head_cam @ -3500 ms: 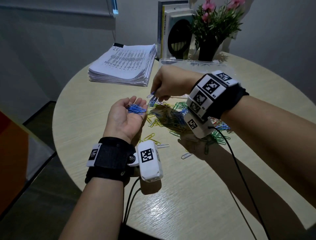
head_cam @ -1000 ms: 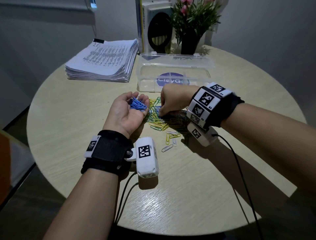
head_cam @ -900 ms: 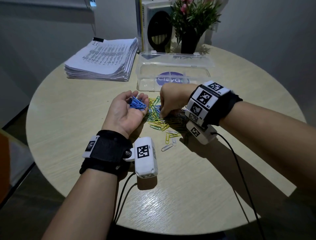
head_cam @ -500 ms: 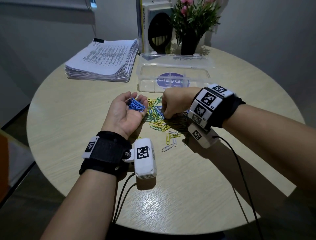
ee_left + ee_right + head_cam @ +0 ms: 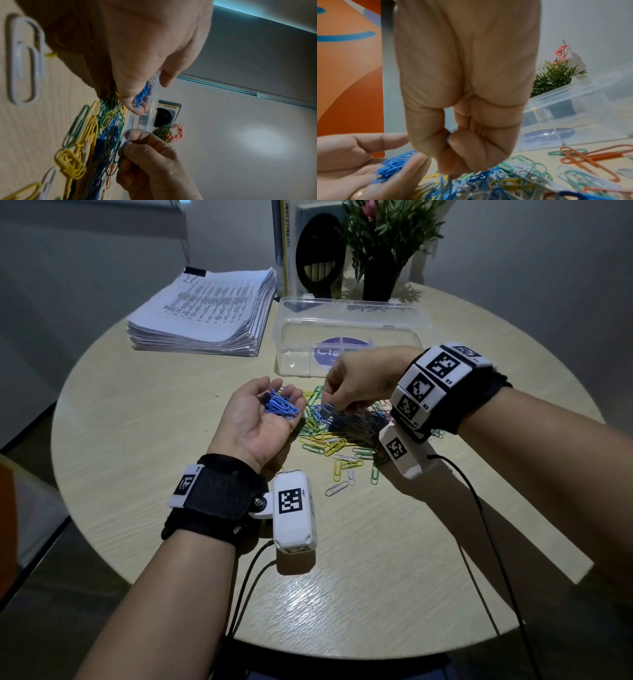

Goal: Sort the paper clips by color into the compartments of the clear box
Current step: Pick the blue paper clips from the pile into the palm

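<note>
My left hand [image 5: 265, 414] lies palm up at the left edge of the clip pile, cupped, with a bunch of blue clips [image 5: 281, 407] resting in it. In the right wrist view those blue clips [image 5: 394, 164] lie across the fingers [image 5: 368, 143]. My right hand [image 5: 331, 402] hovers just right of the left hand, thumb and forefinger pinching one blue clip [image 5: 124, 144] just above the mixed pile [image 5: 337, 438] of blue, yellow, green, white and orange clips. The clear box [image 5: 349, 335] stands open behind the pile; no clips show in it.
A thick stack of printed paper [image 5: 205, 313] lies at the back left of the round table [image 5: 137, 422]. Books [image 5: 284, 244] and a potted plant [image 5: 383, 254] stand behind the box. Loose clips [image 5: 342, 474] trail toward me. Wrist-camera cables [image 5: 479, 508] cross the near side.
My right hand has risen a little from the pile with one blue clip pinched, after digging among the clips. The left hand has stayed cupped, palm up.
</note>
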`<state>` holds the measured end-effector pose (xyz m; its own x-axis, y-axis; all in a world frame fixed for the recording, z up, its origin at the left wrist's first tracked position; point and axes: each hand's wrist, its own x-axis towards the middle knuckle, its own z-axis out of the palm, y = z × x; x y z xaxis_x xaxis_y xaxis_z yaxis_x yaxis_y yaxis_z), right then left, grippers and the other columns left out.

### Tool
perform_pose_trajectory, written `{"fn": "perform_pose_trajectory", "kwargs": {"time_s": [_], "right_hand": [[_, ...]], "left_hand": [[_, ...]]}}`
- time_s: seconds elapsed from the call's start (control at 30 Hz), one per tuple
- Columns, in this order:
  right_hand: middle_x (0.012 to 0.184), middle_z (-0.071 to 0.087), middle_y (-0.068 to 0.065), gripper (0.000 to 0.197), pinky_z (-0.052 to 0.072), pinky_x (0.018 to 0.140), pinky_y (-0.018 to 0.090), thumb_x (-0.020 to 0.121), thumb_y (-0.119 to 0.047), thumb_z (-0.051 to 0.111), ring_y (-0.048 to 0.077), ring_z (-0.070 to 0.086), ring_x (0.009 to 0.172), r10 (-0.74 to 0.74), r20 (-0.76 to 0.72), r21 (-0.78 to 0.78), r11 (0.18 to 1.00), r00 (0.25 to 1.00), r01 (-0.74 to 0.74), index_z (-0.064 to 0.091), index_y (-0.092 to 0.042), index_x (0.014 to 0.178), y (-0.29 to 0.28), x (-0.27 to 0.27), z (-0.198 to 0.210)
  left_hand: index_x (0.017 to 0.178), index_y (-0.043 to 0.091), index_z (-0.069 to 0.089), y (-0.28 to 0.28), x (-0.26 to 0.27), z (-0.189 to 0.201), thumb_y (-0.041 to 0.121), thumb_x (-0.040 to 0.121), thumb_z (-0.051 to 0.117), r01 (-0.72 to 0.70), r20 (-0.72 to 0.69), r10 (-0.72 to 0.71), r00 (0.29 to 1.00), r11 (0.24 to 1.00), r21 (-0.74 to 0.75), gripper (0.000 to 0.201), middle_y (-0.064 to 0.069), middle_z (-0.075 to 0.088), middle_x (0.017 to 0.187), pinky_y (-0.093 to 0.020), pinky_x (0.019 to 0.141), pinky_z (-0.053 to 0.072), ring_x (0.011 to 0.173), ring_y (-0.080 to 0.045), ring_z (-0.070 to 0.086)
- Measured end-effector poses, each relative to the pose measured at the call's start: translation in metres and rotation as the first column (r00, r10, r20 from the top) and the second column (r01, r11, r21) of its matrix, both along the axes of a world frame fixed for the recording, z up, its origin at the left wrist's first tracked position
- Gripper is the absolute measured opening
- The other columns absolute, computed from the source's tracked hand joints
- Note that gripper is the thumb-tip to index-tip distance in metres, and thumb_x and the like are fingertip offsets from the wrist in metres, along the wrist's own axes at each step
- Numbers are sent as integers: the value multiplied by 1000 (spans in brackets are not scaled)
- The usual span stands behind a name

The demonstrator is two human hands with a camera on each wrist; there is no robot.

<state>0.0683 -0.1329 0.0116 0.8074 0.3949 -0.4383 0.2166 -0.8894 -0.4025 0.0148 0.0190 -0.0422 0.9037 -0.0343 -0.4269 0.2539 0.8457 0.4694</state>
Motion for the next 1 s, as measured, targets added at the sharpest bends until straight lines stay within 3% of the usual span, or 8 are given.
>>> {"fn": "perform_pose_trajectory", "kwargs": {"time_s": [0.17, 0.27, 0.37, 0.43, 0.53, 0.63, 0.77, 1.0], "right_hand": [[82, 66, 13, 21, 54, 81, 41, 90, -19, 54, 24, 59, 73, -91, -7, -92, 992, 996, 90, 70, -8, 96, 1, -2, 4], [65, 48, 13, 27, 42, 55, 31, 93, -4, 33, 22, 46, 56, -309, -222, 76, 940, 925, 332, 53, -4, 75, 2, -4, 1], [61, 39, 9, 29, 29, 48, 26, 93, -3, 26, 19, 37, 53, -382, -315, 161, 881, 869, 446, 44, -7, 70, 2, -3, -1], [62, 43, 10, 25, 31, 50, 26, 92, -7, 36, 20, 39, 53, -365, -232, 135, 906, 902, 401, 51, -5, 72, 3, 1, -2], [66, 51, 7, 17, 39, 58, 31, 86, -22, 57, 21, 45, 57, -166, 34, -96, 981, 986, 169, 64, -6, 85, 3, 2, 0], [71, 55, 0, 22, 40, 53, 25, 85, -30, 66, 14, 46, 56, -10, 164, -258, 965, 986, 52, 65, -10, 95, 6, -8, 3], [70, 56, 2, 35, 37, 49, 23, 76, -37, 76, 20, 54, 70, 52, 220, -346, 938, 974, 28, 66, -6, 91, 15, -15, -4], [95, 72, 8, 37, 50, 67, 30, 72, -36, 76, 21, 61, 75, 51, 166, -351, 936, 985, 11, 71, -8, 96, 14, -9, -10]], "left_hand": [[90, 1, 54, 1, 0, 1, 16, 98, 42, -2, 6, 2, 1000, 1000, -9, 21, -17, 54, 89, -35, 73, 48, 85, -25, 56], [90, 1, 53, 0, -1, 1, 16, 98, 42, -1, 7, 1, 1000, 1000, -5, 21, -17, 54, 89, -34, 73, 48, 85, -25, 56], [90, 1, 53, 0, -1, 1, 16, 98, 42, 6, 9, -6, 1000, 1000, -5, 21, -16, 54, 88, -34, 74, 48, 84, -25, 56], [90, 1, 53, 1, 0, 1, 17, 98, 42, 5, 9, -5, 1000, 1000, -5, 21, -16, 54, 89, -34, 74, 48, 85, -25, 56], [90, 1, 53, 3, 1, 0, 17, 98, 42, 0, 10, 0, 1000, 1000, -8, 22, -16, 54, 88, -34, 74, 49, 85, -25, 55], [90, 1, 54, 2, 1, 1, 17, 99, 41, -1, 7, 1, 1000, 1000, -2, 22, -16, 54, 90, -35, 72, 48, 87, -25, 55], [92, 1, 54, 2, 0, 0, 17, 99, 42, -1, 4, 1, 1000, 1000, 6, 22, -17, 54, 92, -35, 70, 47, 88, -26, 56], [93, 0, 54, 1, 0, 1, 17, 99, 42, -1, 2, 1, 1000, 1000, 6, 22, -17, 55, 92, -35, 73, 47, 88, -26, 56]]}}
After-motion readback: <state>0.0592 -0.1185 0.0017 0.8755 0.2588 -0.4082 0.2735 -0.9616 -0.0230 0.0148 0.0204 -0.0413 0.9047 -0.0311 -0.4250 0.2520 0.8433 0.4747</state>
